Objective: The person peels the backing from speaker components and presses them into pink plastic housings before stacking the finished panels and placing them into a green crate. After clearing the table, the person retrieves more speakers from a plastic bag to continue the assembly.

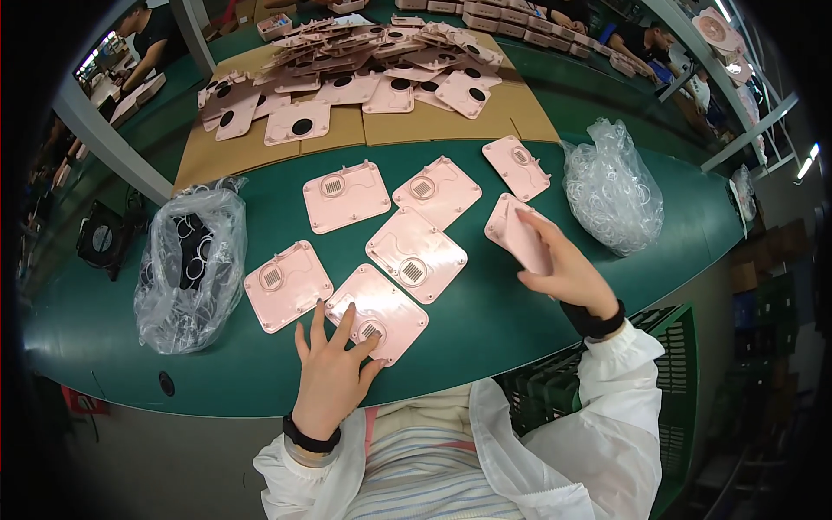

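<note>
My left hand (336, 368) is open, its fingers spread over the near edge of a pink plastic panel (381, 295). That panel lies flat and has a round slotted grille near my fingertips. In my right hand (572, 269), pinched between thumb and fingers, a pink panel (527, 241) is held tilted up. Its far end meets a pink surface (498, 217); I cannot tell whether that is a second panel. Several similar panels lie around, including one at the left (286, 290), one in the middle (416, 243) and one at the right (517, 165).
A clear plastic bag with black and white rings (191, 269) stands left; a bag of clear rings (614, 191) stands right. Pink panels with black discs (347, 65) are heaped on cardboard (399, 128) behind. A green crate (680, 373) sits below the table's right edge. People work farther off.
</note>
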Motion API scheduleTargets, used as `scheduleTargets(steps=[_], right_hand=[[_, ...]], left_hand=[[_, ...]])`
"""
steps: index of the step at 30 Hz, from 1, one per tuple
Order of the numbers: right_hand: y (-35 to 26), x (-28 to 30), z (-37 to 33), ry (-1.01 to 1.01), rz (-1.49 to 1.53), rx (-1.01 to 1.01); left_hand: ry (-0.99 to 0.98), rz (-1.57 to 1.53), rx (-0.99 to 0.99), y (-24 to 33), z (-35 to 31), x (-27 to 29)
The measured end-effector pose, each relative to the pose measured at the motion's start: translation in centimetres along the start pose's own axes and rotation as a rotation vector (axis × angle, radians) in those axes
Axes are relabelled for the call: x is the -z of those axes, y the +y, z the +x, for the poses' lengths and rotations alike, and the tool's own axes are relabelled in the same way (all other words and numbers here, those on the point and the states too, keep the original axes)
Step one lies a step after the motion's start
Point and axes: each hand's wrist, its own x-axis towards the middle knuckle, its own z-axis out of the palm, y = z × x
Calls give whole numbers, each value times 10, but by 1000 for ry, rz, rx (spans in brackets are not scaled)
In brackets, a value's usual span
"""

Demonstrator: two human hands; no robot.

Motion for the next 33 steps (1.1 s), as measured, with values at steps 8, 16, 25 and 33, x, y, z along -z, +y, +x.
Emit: scheduleTargets(steps=[8, 16, 25, 33], right_hand=[[-17, -22, -21, -649, 1254, -732], [-3, -49, -9, -306, 713, -443], [3, -46, -27, -4, -455, -78], [3, -53, -21, -57, -404, -103]], left_hand=[[-51, 100, 72, 18, -1, 4], [110, 18, -65, 36, 57, -30], [-172, 121, -115, 43, 34, -30], [-183, 69, -147, 34, 68, -37]])
